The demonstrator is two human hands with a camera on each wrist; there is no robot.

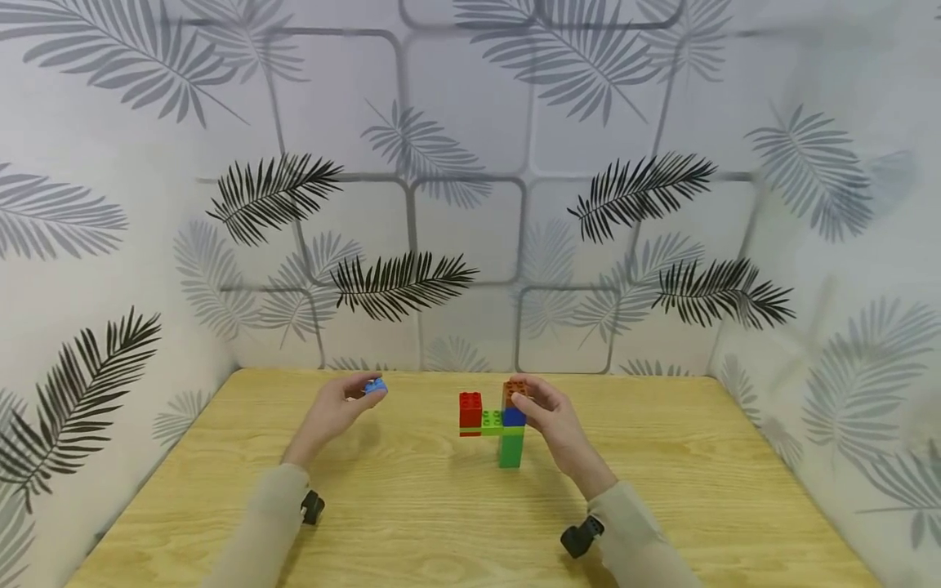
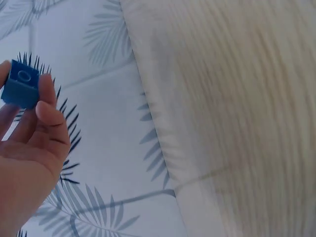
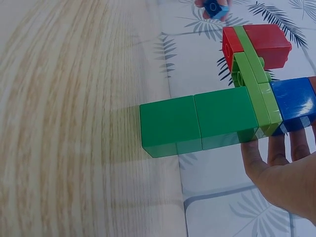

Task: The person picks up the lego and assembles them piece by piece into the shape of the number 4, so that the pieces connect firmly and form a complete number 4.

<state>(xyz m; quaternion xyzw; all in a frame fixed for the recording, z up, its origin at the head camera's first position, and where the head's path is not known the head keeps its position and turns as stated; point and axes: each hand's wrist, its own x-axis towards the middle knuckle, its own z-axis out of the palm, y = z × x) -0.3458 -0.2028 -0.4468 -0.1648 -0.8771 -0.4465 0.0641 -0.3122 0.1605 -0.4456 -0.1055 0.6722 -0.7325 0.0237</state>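
Note:
My left hand (image 1: 331,415), raised at the left above the table, pinches a small light blue building brick (image 1: 376,386) between thumb and fingers. In the left wrist view that blue brick (image 2: 20,94) shows its hollow underside. At the right, my right hand (image 1: 560,420) grips the upper part of a toy brick structure, thumb on the brown brick (image 1: 507,398) at its top. Under the brown one sits a dark blue brick (image 1: 514,417), then light green bricks (image 1: 492,420) reaching sideways to red bricks (image 1: 470,410). Two green bricks (image 3: 197,126) form the column below.
The wooden table (image 1: 412,506) spreads out beneath both hands. A pale wall (image 1: 470,237) with a leaf pattern stands behind it and at both sides. Each sleeve carries a black wrist camera, such as the left one (image 1: 312,507).

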